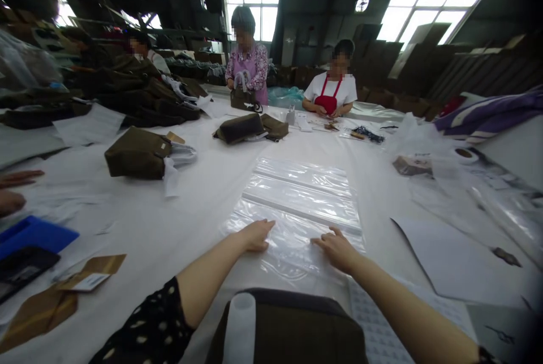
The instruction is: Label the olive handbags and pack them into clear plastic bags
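Note:
Clear plastic bags [297, 183] lie flat in overlapping rows in front of me on the white table. My left hand [255, 235] rests on the nearest bag's left side, fingers stretched out over the film. On the right side of the same bag is my right hand [337, 248], its index finger extended and the others partly bent. I see nothing lifted in either hand. Close to my body stands a dark olive fabric bag [305, 324], with a roll of white translucent material [241, 324] at its left side.
Olive bags [136, 155] stand on the table [203, 206], with a dark heap of them at far left. Another person's hands [12, 191] are at the left edge, near a blue tray [38, 234]. Two people work across the table. White sheets [458, 256] lie right.

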`<move>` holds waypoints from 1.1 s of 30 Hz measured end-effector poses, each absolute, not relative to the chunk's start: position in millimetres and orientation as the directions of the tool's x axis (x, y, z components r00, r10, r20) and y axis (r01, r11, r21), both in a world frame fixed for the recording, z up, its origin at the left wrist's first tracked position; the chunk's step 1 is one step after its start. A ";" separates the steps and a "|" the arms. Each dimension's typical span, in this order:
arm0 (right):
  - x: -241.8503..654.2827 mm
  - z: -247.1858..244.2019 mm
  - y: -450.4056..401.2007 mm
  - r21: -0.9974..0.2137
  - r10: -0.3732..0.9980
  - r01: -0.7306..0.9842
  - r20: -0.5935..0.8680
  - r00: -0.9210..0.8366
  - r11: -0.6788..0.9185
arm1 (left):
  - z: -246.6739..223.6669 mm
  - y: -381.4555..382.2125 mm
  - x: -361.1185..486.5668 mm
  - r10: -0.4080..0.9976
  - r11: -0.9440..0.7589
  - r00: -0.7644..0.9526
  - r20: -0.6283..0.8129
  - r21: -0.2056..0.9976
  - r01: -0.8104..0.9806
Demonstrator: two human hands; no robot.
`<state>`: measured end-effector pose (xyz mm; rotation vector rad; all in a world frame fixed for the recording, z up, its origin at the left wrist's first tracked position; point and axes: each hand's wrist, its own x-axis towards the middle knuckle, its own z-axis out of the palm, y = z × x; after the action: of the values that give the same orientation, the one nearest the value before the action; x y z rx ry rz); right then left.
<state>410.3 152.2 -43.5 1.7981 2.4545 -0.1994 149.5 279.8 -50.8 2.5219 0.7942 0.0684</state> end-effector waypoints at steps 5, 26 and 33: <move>434.5 -13.5 151.5 -0.043 0.971 0.979 -0.119 -0.205 0.201 | -55.1 291.6 151.2 0.444 -0.762 0.865 -0.233 0.409 0.501; 423.4 -4.6 139.1 0.005 0.977 0.999 -0.210 0.045 -0.045 | -8.1 288.5 162.7 0.656 -0.688 0.732 -0.182 0.253 0.680; 451.0 -1.9 154.8 -0.230 0.978 0.951 -0.012 0.208 -0.205 | 7.9 323.7 168.4 0.849 -0.489 0.529 0.013 0.400 0.775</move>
<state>451.0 154.8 -1.9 2.5688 2.0780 -0.2578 168.4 323.7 7.9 2.4256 1.3423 0.2965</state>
